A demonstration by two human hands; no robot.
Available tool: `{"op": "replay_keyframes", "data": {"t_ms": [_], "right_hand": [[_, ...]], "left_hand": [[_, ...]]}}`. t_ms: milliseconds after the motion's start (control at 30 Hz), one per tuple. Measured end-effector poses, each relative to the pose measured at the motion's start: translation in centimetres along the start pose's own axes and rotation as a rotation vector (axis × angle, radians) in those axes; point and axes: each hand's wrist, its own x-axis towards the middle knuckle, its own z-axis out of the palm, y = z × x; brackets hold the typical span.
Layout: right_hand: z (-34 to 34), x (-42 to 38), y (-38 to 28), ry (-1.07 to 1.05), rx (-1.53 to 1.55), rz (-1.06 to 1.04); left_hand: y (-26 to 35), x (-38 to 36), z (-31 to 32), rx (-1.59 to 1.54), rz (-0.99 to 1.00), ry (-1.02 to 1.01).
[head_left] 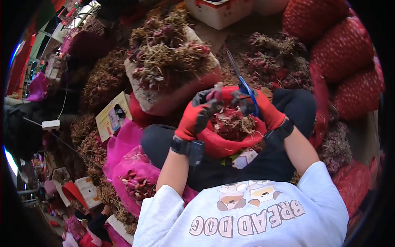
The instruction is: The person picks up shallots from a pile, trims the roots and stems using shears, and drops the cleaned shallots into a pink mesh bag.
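**Shallot at the scissors, over the red mesh sack**

Shallot point(217, 91) is the small pinkish bulb that my left hand point(196, 117) pinches at the fingertips, just above the open mouth of the red mesh sack point(230, 145) in my lap; both hands wear red gloves with dark fingers, and each wrist carries a dark strap. My right hand point(259, 109) is closed through the blue handles of the scissors point(242, 84); the blades point up and away from the sack and look nearly closed, though I cannot tell the gap for sure.

To do this trim well, I judge that I should keep the bulb pinched low, near its body, so the dry roots and stalk stand free of my glove; bring the blades across only the dry part; hold the work over the sack's mouth so that what falls lands inside it and not on my knees; and keep my left fingertips behind the cutting line.

The shallot sits just left of the scissors' handles and slightly above the sack's rim, touching my left fingertips only, as far as I can see; inside the sack lie trimmed bulbs mixed with dry scraps. Beyond the sack stands a white bag point(173, 61) heaped with untrimmed, root-tangled bunches; to the sack's left lies a pink bag point(135, 177) holding more bulbs; filled red net sacks point(341, 49) are stacked to its right.
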Motion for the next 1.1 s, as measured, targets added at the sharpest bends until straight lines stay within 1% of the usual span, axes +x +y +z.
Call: {"op": "replay_keyframes", "data": {"t_ms": [33, 67, 100, 133, 167, 267, 300, 400, 500, 600, 700, 767, 800, 867, 900, 933, 1000, 1100], "right_hand": [[-0.1, -0.5, 0.6, 0.008, 0.051, -0.057], [-0.2, -0.8, 1.3, -0.011, 0.103, -0.064], [-0.2, -0.9, 2.0, -0.032, 0.155, -0.075], [-0.4, -0.8, 2.9, -0.056, 0.209, -0.087], [-0.4, -0.6, 4.2, 0.027, 0.220, -0.180], [-1.7, -0.3, 5.7, 0.018, 0.155, -0.185], [-2.0, -0.3, 5.3, 0.005, 0.165, -0.134], [-2.4, -0.2, 4.7, -0.022, 0.291, -0.052], [-1.6, -0.4, 4.7, -0.026, 0.158, -0.224], [-1.5, 0.2, 5.4, 0.127, -0.461, -0.352], [-1.0, -0.1, 5.1, 0.152, -0.403, -0.245], [-1.2, 0.2, 5.5, 0.168, -0.431, -0.183], [-1.3, 0.3, 5.6, 0.177, -0.445, -0.151], [-0.6, -0.3, 4.9, 0.152, -0.497, -0.109], [-0.3, -0.6, 4.6, 0.141, -0.523, -0.087], [-0.4, -0.7, 5.1, 0.129, -0.478, -0.125], [-0.5, -0.5, 6.1, 0.106, -0.385, -0.199], [-0.8, -0.3, 6.1, 0.024, -0.100, 0.005]], "left_hand": [[-2.3, 0.6, 0.1, 0.075, 0.057, -0.018], [-4.3, 1.1, 0.1, 0.152, 0.116, -0.034], [-5.7, 1.2, 0.9, 0.208, 0.180, -0.007], [-7.0, 0.8, 1.7, 0.322, 0.261, 0.066], [-7.5, 1.1, 1.7, 0.325, 0.280, 0.057], [-7.5, 0.9, 0.4, 0.281, 0.276, 0.004], [-7.3, 0.8, 0.3, 0.287, 0.276, 0.028], [-7.0, 1.1, -0.4, 0.414, 0.391, 0.030], [-7.4, 1.5, -0.9, 0.445, 0.357, 0.049], [-7.5, 1.6, -1.2, 0.362, 0.266, -0.001], [-8.3, 2.1, -1.8, 0.147, 0.263, 0.015], [-8.6, 1.8, -1.2, 0.412, 0.326, -0.005], [-8.8, 1.8, -1.5, 0.667, 0.439, -0.047], [-9.0, 2.0, -2.1, 1.167, 0.722, -0.044], [-9.4, 2.2, -2.4, 1.092, 0.725, -0.057], [-9.8, 2.3, -2.6, 1.016, 0.728, -0.070], [-9.2, 2.2, -2.0, 1.083, 0.709, -0.083], [-7.8, 2.0, -2.1, 1.248, 0.707, -0.191]]}}
